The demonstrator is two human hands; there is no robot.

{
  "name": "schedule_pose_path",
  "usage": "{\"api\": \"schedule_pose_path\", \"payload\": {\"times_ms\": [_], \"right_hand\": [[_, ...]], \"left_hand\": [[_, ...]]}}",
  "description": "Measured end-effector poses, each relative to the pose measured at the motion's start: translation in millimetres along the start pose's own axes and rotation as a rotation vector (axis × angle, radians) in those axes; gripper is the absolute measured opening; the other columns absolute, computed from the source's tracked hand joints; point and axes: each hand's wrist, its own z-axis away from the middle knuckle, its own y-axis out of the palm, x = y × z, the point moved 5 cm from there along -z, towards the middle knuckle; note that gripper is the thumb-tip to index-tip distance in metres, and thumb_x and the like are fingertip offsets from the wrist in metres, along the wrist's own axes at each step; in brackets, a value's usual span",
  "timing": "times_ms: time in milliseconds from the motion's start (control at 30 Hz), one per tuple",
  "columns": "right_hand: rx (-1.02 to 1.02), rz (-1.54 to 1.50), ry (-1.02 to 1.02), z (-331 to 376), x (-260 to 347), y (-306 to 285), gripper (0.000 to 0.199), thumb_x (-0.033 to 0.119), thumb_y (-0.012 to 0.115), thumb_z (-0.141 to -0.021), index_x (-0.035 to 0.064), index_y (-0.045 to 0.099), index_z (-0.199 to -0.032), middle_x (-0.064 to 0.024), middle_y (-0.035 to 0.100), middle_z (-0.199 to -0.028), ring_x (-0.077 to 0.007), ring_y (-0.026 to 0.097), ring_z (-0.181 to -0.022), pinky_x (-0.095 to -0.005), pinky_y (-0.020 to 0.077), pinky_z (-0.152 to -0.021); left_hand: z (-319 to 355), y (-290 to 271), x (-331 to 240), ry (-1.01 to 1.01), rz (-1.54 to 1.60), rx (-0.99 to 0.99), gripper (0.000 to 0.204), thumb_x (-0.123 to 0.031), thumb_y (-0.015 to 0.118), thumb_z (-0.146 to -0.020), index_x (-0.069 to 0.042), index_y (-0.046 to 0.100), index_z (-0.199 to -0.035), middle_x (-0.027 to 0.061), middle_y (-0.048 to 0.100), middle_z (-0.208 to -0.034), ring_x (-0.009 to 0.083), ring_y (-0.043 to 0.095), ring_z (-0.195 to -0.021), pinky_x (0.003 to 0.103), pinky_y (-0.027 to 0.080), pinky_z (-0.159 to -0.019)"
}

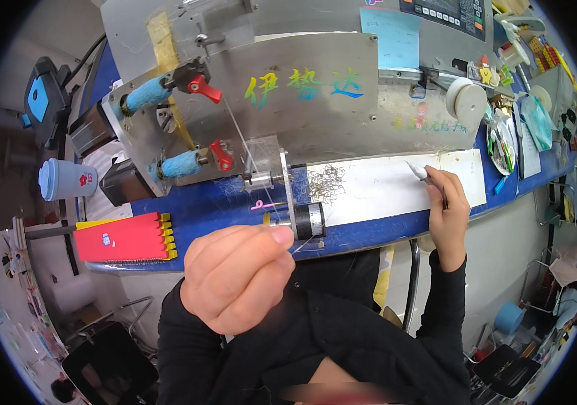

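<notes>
My left hand (238,277) is raised close to the camera, fingers curled shut and the thumb pressed on the forefinger. A thin wire (303,245) seems to run from the pinch to a black cylindrical bobbin (309,221) on the winding machine's shaft. My right hand (447,209) rests on a white paper sheet (376,189) on the blue bench and grips a slim white-tipped tool (417,171), tip pointing left. A tangle of fine wire scraps (325,182) lies on the sheet beside the bobbin.
The grey metal winding machine (315,115) fills the back, with two blue foam rollers (147,94) and red levers (204,86). A red box with yellow tabs (123,237) and a lidded blue cup (66,179) stand on the left. A white spool (467,101) and cluttered dish (502,145) stand on the right.
</notes>
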Motion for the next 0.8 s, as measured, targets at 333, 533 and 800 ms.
{"api": "schedule_pose_path", "payload": {"times_ms": [333,533,800], "right_hand": [[-0.005,0.047,-0.554,-34.1,130.5,8.0,0.041,-0.003,0.08,-0.068,-0.0014,0.071,-0.108,-0.0117,0.062,-0.094,-0.0289,0.062,-0.078,-0.0371,0.05,-0.065],[0.023,0.091,-0.74,-45.2,161.2,29.0,0.043,0.001,0.077,-0.062,-0.005,0.071,-0.104,-0.0142,0.063,-0.092,-0.0295,0.063,-0.076,-0.0362,0.053,-0.062],[-0.029,0.1,-0.828,-47.6,174.0,44.0,0.048,0.002,0.074,-0.055,-0.002,0.075,-0.102,-0.0106,0.063,-0.092,-0.0236,0.062,-0.076,-0.0321,0.0524,-0.06]], "left_hand": [[22.4,13.1,35.5,-0.305,0.356,-0.019,0.019,0.01,0.066,-0.091,0.004,0.056,-0.106,0.0193,0.07,-0.09,0.0285,0.071,-0.077,0.033,0.057,-0.068],[32.8,11.6,47.5,-0.39,0.414,-0.029,0.018,0.01,0.067,-0.09,0.004,0.058,-0.105,0.0187,0.07,-0.088,0.0277,0.07,-0.076,0.031,0.056,-0.067],[34.5,11.0,54.4,-0.431,0.434,-0.022,0.018,0.01,0.068,-0.089,0.004,0.059,-0.104,0.0178,0.07,-0.088,0.0255,0.069,-0.074,0.03,0.055,-0.065]]}}
